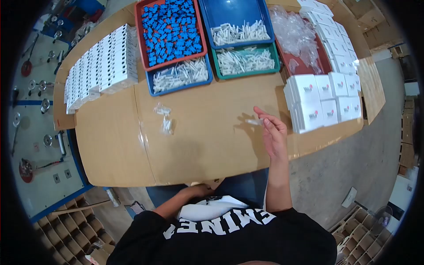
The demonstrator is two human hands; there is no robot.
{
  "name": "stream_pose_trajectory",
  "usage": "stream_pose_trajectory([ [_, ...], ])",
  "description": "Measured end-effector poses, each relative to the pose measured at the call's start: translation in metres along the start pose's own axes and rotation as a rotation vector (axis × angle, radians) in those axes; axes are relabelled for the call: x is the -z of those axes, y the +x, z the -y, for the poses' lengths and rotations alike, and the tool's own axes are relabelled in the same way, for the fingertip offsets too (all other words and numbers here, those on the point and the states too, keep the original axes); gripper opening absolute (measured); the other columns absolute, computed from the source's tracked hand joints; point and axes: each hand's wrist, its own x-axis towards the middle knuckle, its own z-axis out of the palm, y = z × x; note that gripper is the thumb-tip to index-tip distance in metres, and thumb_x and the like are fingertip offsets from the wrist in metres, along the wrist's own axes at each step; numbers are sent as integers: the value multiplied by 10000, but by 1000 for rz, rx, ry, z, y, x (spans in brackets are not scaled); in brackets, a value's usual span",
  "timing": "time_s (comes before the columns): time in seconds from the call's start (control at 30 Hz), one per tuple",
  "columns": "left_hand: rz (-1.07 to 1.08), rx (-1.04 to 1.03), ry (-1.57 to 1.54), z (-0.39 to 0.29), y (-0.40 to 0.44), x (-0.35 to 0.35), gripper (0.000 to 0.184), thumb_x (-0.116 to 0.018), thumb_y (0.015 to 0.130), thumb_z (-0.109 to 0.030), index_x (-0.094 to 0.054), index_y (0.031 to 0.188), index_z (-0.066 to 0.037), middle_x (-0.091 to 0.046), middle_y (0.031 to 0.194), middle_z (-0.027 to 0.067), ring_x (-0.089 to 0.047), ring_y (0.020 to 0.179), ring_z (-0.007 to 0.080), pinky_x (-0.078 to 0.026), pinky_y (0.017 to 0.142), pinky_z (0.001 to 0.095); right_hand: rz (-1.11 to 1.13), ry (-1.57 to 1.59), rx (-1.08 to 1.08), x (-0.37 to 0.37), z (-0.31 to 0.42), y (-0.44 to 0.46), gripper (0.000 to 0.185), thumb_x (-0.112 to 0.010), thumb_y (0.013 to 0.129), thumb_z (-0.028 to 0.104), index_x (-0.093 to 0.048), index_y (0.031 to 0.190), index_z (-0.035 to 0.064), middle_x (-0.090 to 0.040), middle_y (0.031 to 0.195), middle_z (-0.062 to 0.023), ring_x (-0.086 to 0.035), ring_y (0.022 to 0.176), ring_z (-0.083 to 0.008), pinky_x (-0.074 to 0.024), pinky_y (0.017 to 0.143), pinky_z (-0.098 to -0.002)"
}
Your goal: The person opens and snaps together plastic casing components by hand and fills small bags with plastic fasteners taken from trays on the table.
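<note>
My right hand (274,134) is raised over the right part of the cardboard-covered table (207,132), its thumb and fingers pinching a small whitish piece (254,122). Down at the table's front edge, by my lap, is my left hand (201,191); its fingers are mostly hidden. Two small clear packets with white pieces (166,125) lie left of the middle of the table. Behind them stand a blue tray of white pieces (181,77) and a green tray of similar pieces (245,61).
A red tray (170,31) holds blue parts, beside a blue tray (234,13) with white pieces. Stacked white boxes stand at left (104,64) and right (309,99). Clear plastic bags (293,33) fill a red tray at back right.
</note>
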Motion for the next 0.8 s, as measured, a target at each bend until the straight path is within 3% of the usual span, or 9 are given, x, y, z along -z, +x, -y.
stream_pose_trajectory([
  [0.1, 13, -146, -362, -5, -22, -3, 501, -457, 1081, -397, -577, 1389, -21, -628, 1354, 150, -569, 1249, 250, -406, 1107, 362, -12, 14, -78, -4, 6, 34, 190, -629, 988, 47, -726, 1130, -33, -675, 1289, -228, -610, 1257, -273, -418, 1111, -376],
  [0.23, -138, -129, -561, -116, -128, 66, 568, -445, 1081, -478, -581, 1387, -19, -622, 1380, 149, -635, 1108, 279, -446, 1070, 362, -63, -17, -183, -22, 10, 58, 187, -640, 982, 40, -723, 1129, -41, -714, 1208, -216, -655, 1173, -249, -444, 1084, -370],
  [0.37, -353, -284, -1027, -131, -152, 126, 394, -474, 1101, -277, -574, 1370, -7, -628, 1312, 104, -600, 1145, 159, -462, 1048, 329, -52, 6, -183, -42, 9, 86, 181, -652, 981, 47, -726, 1123, -37, -727, 1176, -211, -669, 1141, -235, -467, 1057, -356],
  [0.4, -573, -281, -875, -131, -151, 139, 324, -505, 1085, -208, -596, 1327, -13, -663, 1178, 89, -633, 1010, 162, -512, 910, 299, -52, 5, -180, -44, 8, 95, 181, -652, 981, 47, -726, 1123, -37, -727, 1176, -211, -669, 1141, -235, -467, 1057, -356],
  [0.43, -569, -279, -878, -125, -149, 147, 324, -505, 1085, -208, -596, 1327, -13, -663, 1178, 89, -633, 1010, 162, -512, 910, 299, -60, -32, -162, -44, 7, 101, 174, -657, 977, 40, -726, 1115, -39, -731, 1166, -207, -672, 1135, -235, -472, 1052, -352],
  [0.5, -1127, -196, -508, -104, -138, 156, 243, -542, 1047, -127, -620, 1250, -18, -670, 1078, 78, -627, 928, 162, -501, 831, 296, -58, -72, -142, -42, 5, 111, 166, -661, 974, 33, -727, 1108, -41, -735, 1156, -203, -676, 1129, -235, -477, 1048, -348],
  [0.57, -1233, -252, -492, -86, -127, 157, 206, -553, 1029, -93, -624, 1206, -16, -662, 1049, 78, -620, 900, 161, -491, 814, 290, -149, -130, -131, -37, 6, 119, 160, -690, 952, 27, -723, 1095, -35, -740, 1127, -184, -657, 1201, -308, -483, 1074, -416],
  [0.73, -1411, -391, -437, -56, -102, 142, 174, -635, 951, -76, -622, 1120, -34, -638, 994, 99, -617, 839, 213, -493, 785, 319, -128, -81, 20, -36, 17, 110, 47, -706, 937, 6, -702, 984, -1, -750, 1074, -154, -646, 1226, -325, -483, 1071, -404],
  [0.8, -1571, -377, 142, -62, -100, 145, 264, -708, 869, -122, -611, 1102, -44, -637, 1017, 128, -625, 853, 284, -499, 760, 364, -99, -44, 110, -40, 22, 96, 70, -697, 943, 2, -643, 915, 36, -741, 1024, -125, -649, 1223, -323, -496, 1055, -405],
])
